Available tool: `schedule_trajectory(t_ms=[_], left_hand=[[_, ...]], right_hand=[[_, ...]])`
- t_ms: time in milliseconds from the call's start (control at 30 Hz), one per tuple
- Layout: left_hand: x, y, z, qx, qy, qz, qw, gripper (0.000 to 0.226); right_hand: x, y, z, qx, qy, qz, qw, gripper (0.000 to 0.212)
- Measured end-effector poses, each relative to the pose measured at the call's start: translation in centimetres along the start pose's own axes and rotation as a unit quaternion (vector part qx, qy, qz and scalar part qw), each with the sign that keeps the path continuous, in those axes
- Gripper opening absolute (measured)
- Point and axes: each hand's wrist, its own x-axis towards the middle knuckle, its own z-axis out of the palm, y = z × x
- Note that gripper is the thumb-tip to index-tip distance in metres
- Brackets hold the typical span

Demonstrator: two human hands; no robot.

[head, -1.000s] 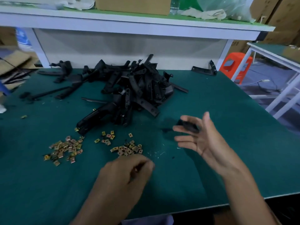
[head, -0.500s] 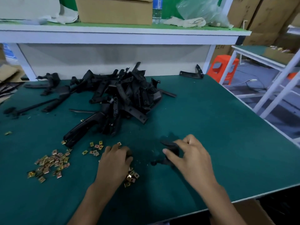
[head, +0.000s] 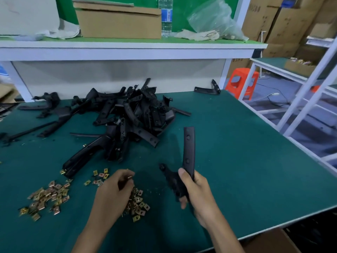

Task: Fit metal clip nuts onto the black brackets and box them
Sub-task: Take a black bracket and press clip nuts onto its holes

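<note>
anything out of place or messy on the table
Nothing damaged that I can see. One black bracket lies alone at the far right corner of the table, away from the pile. The clip nuts lie loose in scattered heaps.

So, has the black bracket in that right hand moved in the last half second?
Yes. The right hand has raised the bracket from low against the green mat; its long arm now stands up, right of the clip nuts.

Single wide-angle camera, head-worn. Looked forward and down across green bench (head: pixel 246 170) from its near edge. Left hand (head: pixel 113 192), right hand (head: pixel 198 194) close below lens; shelf (head: pixel 127 50), cartons (head: pixel 291 24) far beyond.
</note>
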Motion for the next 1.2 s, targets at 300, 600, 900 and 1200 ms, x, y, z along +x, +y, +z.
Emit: schedule_trajectory(t_ms=[300, 600, 900, 1200], left_hand=[[0.1, 0.3, -0.3, -0.104, -0.046, -0.045, 0.992, 0.009], [0.9, 0.0, -1.0, 0.042, -0.015, -0.022, 0.999, 0.023], [-0.3, 0.1, 0.9, 0.265, -0.097, 0.123, 0.952, 0.028], [-0.4, 1.6, 0.3, -0.013, -0.113, 0.035, 0.993, 0.008]], right_hand=[[-0.4, 0.8, 2.3, 0.175, -0.037, 0.035, 0.983, 0.035], [-0.3, 1.3, 1.9, 0.188, -0.042, 0.029, 0.981, 0.036], [-0.3, 1.3, 2.3, 0.195, -0.042, 0.028, 0.98, 0.038], [-0.5, 1.3, 1.9, 0.24, -0.079, 0.017, 0.967, 0.028]])
